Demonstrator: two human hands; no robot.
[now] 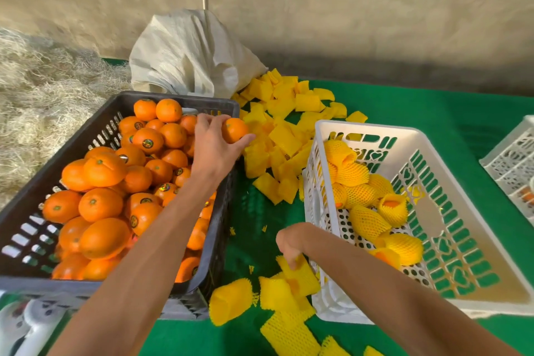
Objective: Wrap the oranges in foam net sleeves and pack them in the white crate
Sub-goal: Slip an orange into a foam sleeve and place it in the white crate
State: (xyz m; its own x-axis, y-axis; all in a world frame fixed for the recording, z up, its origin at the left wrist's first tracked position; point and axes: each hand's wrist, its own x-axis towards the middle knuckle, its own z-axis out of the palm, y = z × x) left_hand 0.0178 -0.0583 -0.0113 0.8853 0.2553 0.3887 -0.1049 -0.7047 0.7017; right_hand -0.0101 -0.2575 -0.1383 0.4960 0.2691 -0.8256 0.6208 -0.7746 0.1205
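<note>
Over the far right corner of the dark slotted plastic crate [72, 150], the left hand [213, 147] has its fingers curled round a smooth orange [234, 130], while down by the near corner of the white crate [468, 182] the right hand [290, 241] pinches a yellow foam net sleeve [300, 276]. Round stickers sit on several heaped oranges [115, 196], way too small to read. Meshy wrapped oranges [367, 205] lie in the white perforated crate, loose sleeves [277, 136] spill from a woven white sack [187, 52] across the green worktop [433, 113].
</note>
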